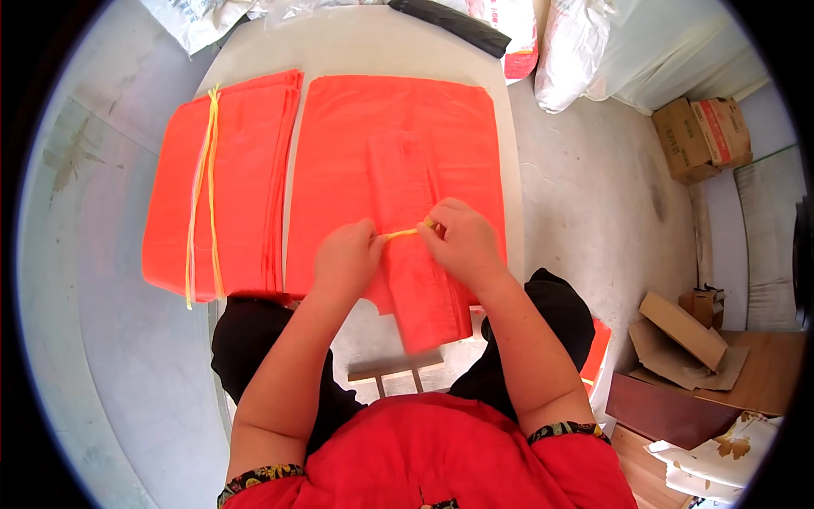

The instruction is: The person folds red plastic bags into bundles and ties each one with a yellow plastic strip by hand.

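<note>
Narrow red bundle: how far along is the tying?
The bundle already looks folded, with a yellow tie across it. In hand: the left hand and right hand grip that tie. Seemingly left: the knot, since none is clearly visible. The wide red stack beneath shows no tie; yellow strings cross the neighbouring stack.

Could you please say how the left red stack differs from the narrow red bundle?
The left stack is wide; the narrow bundle is slim. Strands lie lengthwise over the left stack; a yellow tie crosses the narrow bundle, held by the left hand and right hand. Both are red.
</note>
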`<state>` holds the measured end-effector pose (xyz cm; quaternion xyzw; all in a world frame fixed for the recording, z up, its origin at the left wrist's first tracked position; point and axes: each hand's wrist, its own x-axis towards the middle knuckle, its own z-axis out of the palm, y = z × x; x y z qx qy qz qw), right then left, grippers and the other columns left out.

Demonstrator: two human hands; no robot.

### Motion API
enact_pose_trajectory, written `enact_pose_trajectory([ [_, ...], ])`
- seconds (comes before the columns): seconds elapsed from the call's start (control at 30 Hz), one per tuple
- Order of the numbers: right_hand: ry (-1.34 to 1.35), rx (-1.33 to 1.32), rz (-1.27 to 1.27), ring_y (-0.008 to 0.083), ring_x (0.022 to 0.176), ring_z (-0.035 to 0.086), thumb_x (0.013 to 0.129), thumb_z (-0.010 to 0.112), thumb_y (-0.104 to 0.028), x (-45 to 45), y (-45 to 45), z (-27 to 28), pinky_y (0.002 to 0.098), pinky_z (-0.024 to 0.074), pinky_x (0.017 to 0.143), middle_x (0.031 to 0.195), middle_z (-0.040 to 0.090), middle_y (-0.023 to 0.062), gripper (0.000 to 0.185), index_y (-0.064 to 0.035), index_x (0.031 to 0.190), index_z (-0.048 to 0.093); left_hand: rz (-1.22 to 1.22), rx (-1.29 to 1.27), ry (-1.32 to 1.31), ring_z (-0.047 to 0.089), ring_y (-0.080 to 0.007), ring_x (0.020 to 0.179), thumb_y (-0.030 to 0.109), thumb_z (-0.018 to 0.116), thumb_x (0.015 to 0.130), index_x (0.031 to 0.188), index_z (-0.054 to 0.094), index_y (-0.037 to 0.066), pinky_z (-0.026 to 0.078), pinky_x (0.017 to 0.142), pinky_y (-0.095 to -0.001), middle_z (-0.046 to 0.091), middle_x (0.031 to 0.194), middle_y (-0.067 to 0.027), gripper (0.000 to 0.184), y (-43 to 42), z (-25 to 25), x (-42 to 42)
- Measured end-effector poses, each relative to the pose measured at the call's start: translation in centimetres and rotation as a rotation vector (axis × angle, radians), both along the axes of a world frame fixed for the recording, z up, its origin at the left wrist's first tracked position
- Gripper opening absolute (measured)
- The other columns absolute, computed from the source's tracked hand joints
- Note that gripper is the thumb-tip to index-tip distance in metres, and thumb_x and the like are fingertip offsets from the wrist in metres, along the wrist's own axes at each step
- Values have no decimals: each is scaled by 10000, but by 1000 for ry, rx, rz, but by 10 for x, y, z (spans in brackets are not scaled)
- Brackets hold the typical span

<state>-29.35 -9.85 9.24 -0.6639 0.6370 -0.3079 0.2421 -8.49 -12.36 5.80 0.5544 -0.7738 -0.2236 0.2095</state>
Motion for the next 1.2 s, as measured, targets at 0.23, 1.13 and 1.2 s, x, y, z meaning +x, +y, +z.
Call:
enact_pose_trajectory([
  [0.23, -469, 316, 46, 209, 670, 573, 966, 666, -201, 17, -8, -13, 381, 466, 621, 778, 626, 101, 228, -5, 857, 624, 1, -29, -94, 641, -390, 741, 269, 745, 939, 815, 619, 21, 484, 642, -492, 652, 773, -184, 305, 0, -3, -3],
  [1.13, -173, 68, 139, 350, 931, 690, 1026, 593, -204, 21, -2, -25, 463, 537, 790, 964, 710, 138, 143, -78, 1036, 658, -50, -36, 383, 612, -205, 857, 57, 730, 913, 1101, 747, 24, 518, 788, -310, 591, 941, -78, 191, -4, -8, -10],
  [1.2, -172, 75, 144, 351, 935, 688, 1033, 581, -202, 21, -1, -21, 460, 537, 795, 968, 708, 137, 145, -74, 1036, 650, -28, 25, 447, 618, -201, 866, 65, 745, 904, 1061, 749, 19, 516, 778, -319, 590, 938, -79, 164, -5, -12, -11],
])
